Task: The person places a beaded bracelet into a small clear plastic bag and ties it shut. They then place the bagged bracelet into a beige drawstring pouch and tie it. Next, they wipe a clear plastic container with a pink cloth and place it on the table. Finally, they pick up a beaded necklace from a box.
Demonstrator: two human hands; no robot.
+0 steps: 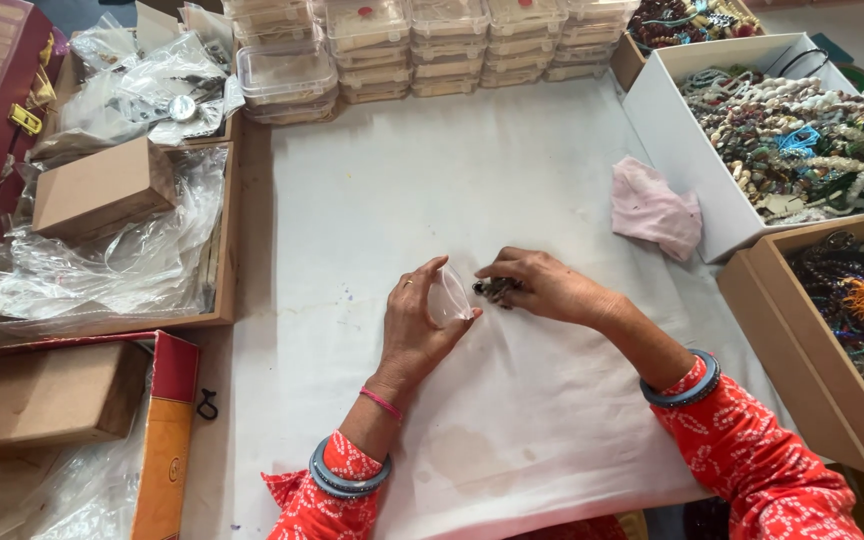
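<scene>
right now your left hand [414, 325] pinches a small clear plastic pouch [448, 297] between thumb and fingers, holding it upright near the middle of the white cloth [472, 180]; your right hand [537, 285] is closed in a pinch on a small dark beaded piece [493, 291], which sits just at the pouch's mouth, touching or nearly touching it; i cannot tell whether any of it is inside; to do this well, keep the pouch mouth spread with the left thumb and forefinger so the opening faces the right hand, and feed the dark piece in end first rather than bunched, since a bunched strand looks likely to catch on the thin plastic lip; hold both hands low over the cloth so anything that slips lands in reach; ease your right fingers only once the piece sits well below the mouth; around you, a pink cloth [654, 210] lies to the right, near the white box of mixed beaded jewellery [677, 150]; a brown cardboard box of darker strands [802, 370] stands nearer your right arm; stacks of clear plastic cases [412, 45] line the far edge; a wooden tray [230, 250] with crumpled plastic bags and a small cardboard box [102, 185] sits well apart on the left.
</scene>
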